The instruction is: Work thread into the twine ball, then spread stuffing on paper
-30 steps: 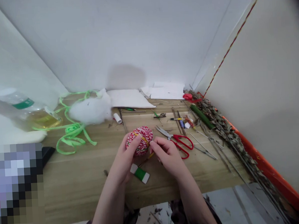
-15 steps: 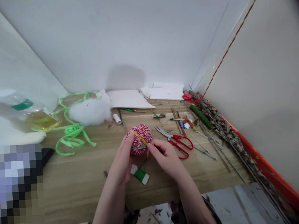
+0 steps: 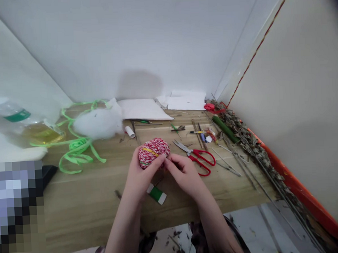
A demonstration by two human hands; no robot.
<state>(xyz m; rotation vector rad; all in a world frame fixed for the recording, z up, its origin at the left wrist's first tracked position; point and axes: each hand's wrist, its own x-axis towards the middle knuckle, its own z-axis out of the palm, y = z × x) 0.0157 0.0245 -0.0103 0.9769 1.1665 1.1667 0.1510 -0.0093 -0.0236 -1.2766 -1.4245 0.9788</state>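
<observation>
While my left hand (image 3: pixel 140 177) grips the red-and-white yarn ball (image 3: pixel 156 144), my pinched right hand (image 3: pixel 185 173) slackening could loosen its yellow strand (image 3: pixel 151 152).

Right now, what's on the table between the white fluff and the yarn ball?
In the head view, a small white roll and a thin stick lie between the white fluff and the yarn ball.
</observation>
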